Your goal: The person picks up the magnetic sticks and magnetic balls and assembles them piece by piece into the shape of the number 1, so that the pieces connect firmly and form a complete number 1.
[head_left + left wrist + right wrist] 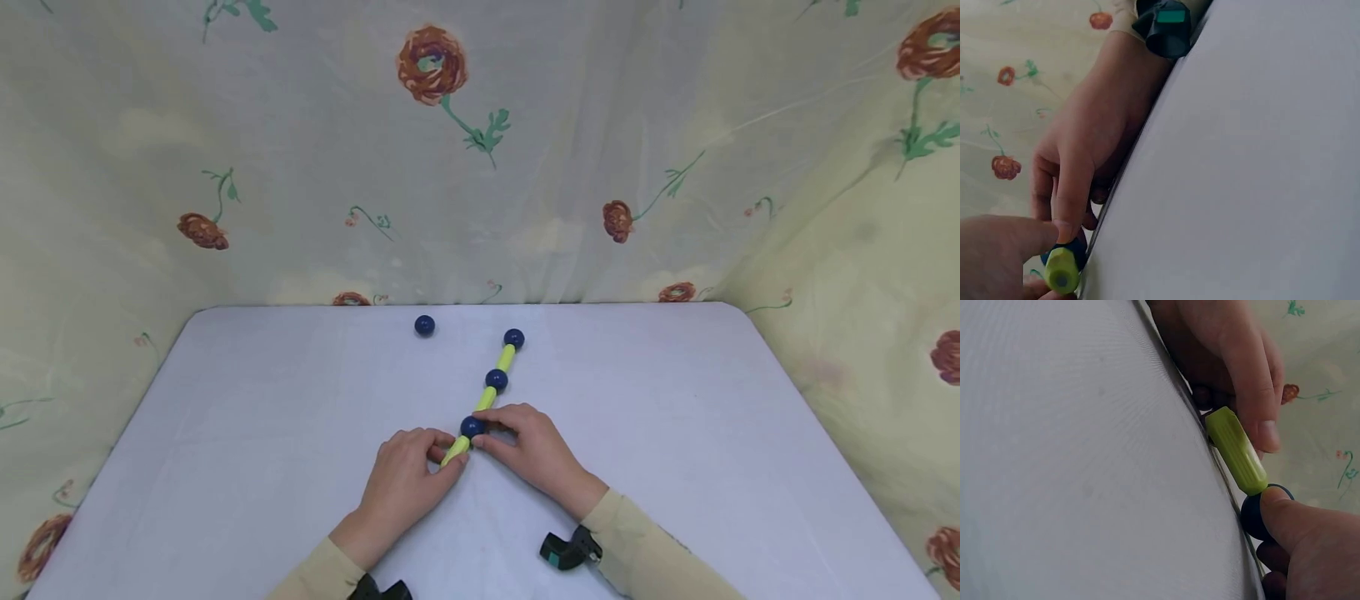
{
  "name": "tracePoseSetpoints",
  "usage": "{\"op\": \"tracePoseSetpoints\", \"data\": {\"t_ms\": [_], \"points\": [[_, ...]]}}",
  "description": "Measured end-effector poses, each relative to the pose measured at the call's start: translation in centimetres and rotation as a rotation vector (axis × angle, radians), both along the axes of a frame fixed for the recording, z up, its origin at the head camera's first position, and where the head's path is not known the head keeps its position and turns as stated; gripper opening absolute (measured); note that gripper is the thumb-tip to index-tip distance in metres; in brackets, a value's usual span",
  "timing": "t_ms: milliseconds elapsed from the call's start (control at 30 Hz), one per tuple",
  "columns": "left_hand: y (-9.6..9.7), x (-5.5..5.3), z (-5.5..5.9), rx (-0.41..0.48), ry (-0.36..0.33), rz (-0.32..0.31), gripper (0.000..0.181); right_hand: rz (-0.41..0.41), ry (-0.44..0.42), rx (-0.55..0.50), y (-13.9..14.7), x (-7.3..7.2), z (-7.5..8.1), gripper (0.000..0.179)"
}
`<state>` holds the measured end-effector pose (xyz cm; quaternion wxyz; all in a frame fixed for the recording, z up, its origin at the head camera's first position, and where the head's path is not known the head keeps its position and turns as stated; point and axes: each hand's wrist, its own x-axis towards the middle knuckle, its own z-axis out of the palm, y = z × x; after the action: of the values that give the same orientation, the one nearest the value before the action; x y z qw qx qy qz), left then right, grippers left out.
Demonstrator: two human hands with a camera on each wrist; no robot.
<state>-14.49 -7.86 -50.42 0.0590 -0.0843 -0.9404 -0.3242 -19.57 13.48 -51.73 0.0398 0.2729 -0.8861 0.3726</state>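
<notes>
A line of dark blue balls joined by yellow-green rods slants across the white table. Its far ball (513,338) and middle ball (497,380) sit beyond the hands. My right hand (536,446) pinches the nearest blue ball (472,427) between thumb and fingers; this ball (1257,519) is partly covered by the thumb in the right wrist view. On the near side, my left hand (408,475) has thumb and fingers around the last ribbed rod (456,450). One end of that rod (1236,450) meets the ball; its other end (1062,278) faces the left wrist camera.
A loose blue ball (424,326) lies near the table's back edge, left of the line. Flower-printed cloth (300,150) hangs behind and beside the white table (675,417). Dark wrist devices (570,550) hang beneath the sleeves.
</notes>
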Motion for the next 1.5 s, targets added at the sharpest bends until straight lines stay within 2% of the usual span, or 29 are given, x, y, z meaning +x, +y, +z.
{"op": "tracePoseSetpoints", "data": {"t_ms": [100,200,333,467,700,800,967,1067,1300,1500], "points": [[-0.9,-0.6,0.7,0.019,-0.053,0.030,0.040,0.009,0.004,0.001,0.0,-0.1,-0.2,0.035],[-2.1,-1.7,1.5,0.039,-0.082,0.098,0.044,0.016,0.010,0.008,0.0,-0.2,-0.3,0.037],[-3.7,-3.5,2.4,0.042,-0.086,0.175,0.044,0.010,0.012,0.015,0.0,-0.2,-0.4,0.037],[-5.2,-5.5,2.9,0.023,-0.082,0.191,0.043,0.003,0.005,0.011,0.0,-0.1,-0.3,0.036],[-6.7,-8.7,3.1,-0.008,-0.027,0.148,0.038,0.005,-0.013,0.009,0.1,0.0,-0.3,0.036],[-7.0,-10.3,3.1,-0.018,-0.025,0.116,0.037,0.004,-0.006,0.008,0.1,0.0,-0.3,0.036],[-6.9,-12.9,3.0,0.035,-0.113,0.073,0.044,0.007,0.002,0.007,0.2,0.0,-0.3,0.037],[-6.8,-14.3,2.7,0.064,-0.176,0.084,0.050,0.013,-0.008,0.013,0.2,-0.1,-0.3,0.038],[-6.0,-16.6,1.9,0.069,-0.242,0.082,0.064,0.009,-0.012,0.019,0.3,-0.1,-0.1,0.038],[-5.5,-17.6,2.1,0.059,-0.245,0.047,0.066,0.008,-0.031,0.015,0.1,0.0,0.0,0.038]]}}
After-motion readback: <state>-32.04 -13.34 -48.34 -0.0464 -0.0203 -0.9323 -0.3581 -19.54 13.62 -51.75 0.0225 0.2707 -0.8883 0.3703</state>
